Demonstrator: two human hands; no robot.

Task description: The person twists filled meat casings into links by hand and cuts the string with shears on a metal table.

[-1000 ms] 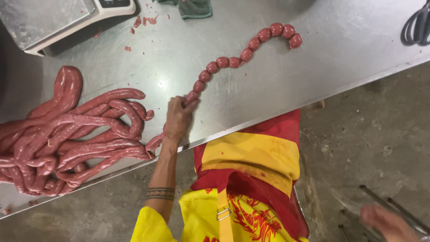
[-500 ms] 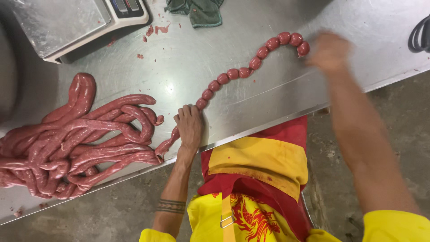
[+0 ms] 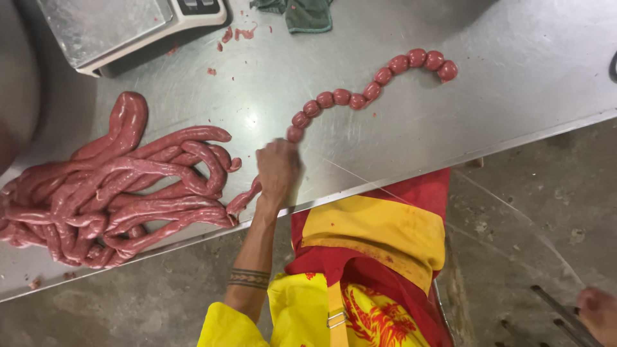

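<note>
My left hand [image 3: 277, 172] is closed on a red sausage at the near edge of the steel table [image 3: 501, 96]. It grips where a chain of small round links [image 3: 360, 97] meets the long unlinked sausage. The chain curves away to the upper right. A big pile of long sausage coils [image 3: 122, 186] lies to the left of the hand. A thin pale string [image 3: 514, 222] runs from my left hand down to the lower right. My right hand [image 3: 599, 315] sits low at the frame's corner, off the table, looking closed where the string ends.
A weighing scale [image 3: 122, 26] stands at the back left, with meat scraps beside it. A dark green cloth [image 3: 302, 13] lies at the back. I wear a yellow and red apron [image 3: 373, 257] above a concrete floor. Metal rods [image 3: 559, 311] lie near my right hand.
My right hand has pulled back from the far end of the link chain to the lower right, off the table. My left hand keeps its grip at the table edge.
</note>
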